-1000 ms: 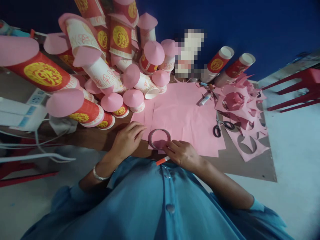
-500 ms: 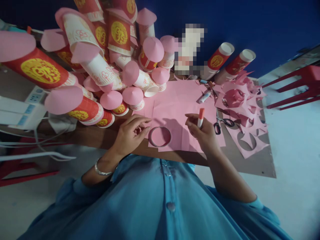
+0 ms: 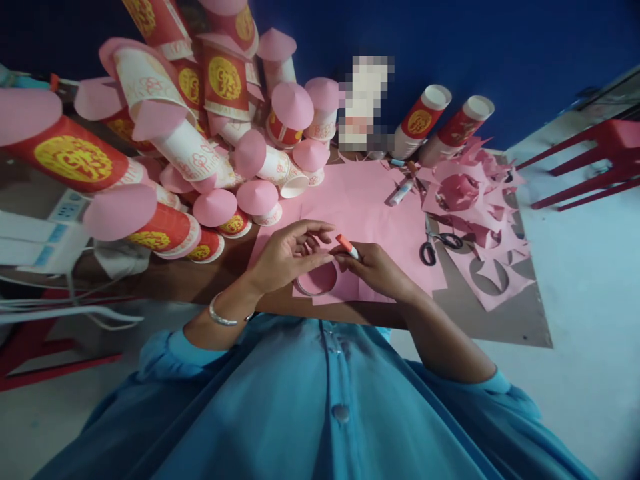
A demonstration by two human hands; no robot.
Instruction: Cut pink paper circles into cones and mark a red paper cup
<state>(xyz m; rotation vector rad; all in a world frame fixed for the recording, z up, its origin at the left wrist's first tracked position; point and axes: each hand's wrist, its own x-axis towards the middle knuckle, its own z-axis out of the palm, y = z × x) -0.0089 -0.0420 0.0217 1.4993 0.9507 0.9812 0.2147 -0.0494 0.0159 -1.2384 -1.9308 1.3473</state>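
Right under both hands sits the ring on pink paper; right hand pinches an orange-capped pen, left hand is loosely curled, fingertips meeting the pen's cap.

A deep blue wall runs behind the brown worktop. The floor is pale grey. Red furniture legs stand off the worktop's right edge. The light is dim.
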